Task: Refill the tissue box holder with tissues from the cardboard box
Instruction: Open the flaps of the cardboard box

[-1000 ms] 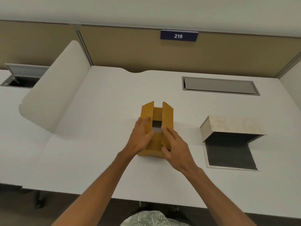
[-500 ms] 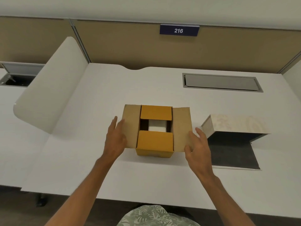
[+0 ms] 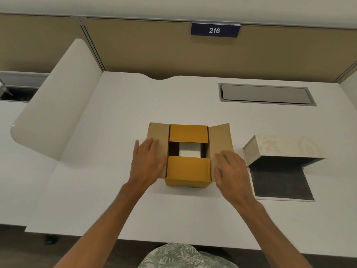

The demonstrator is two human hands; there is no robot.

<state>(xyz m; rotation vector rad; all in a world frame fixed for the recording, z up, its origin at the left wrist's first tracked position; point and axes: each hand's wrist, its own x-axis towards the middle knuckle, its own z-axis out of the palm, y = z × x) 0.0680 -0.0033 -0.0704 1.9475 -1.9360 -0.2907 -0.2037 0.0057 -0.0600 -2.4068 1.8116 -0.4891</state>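
A yellow-brown cardboard box (image 3: 188, 171) stands on the white desk (image 3: 116, 190) in front of me. Its two side flaps lie folded out flat; the far and near flaps still cover part of the top. White tissues (image 3: 190, 150) show through the square gap between them. My left hand (image 3: 147, 161) rests flat on the left flap, fingers spread. On the right flap lies my right hand (image 3: 230, 171), also flat. To the right lies the pale wood-pattern tissue box holder (image 3: 286, 147) on its side, with its dark base panel (image 3: 280, 182) swung open on the desk.
A white curved divider (image 3: 58, 101) rises at the left. A closed grey cable hatch (image 3: 266, 94) is set in the desk at the back right. Tan partition panels with a blue "216" sign (image 3: 215, 30) stand behind. The desk's front edge is near my body.
A second ago both hands gripped the upright side flaps at the box's middle. The flaps have been spread outward and laid flat, and my hands now press on them.
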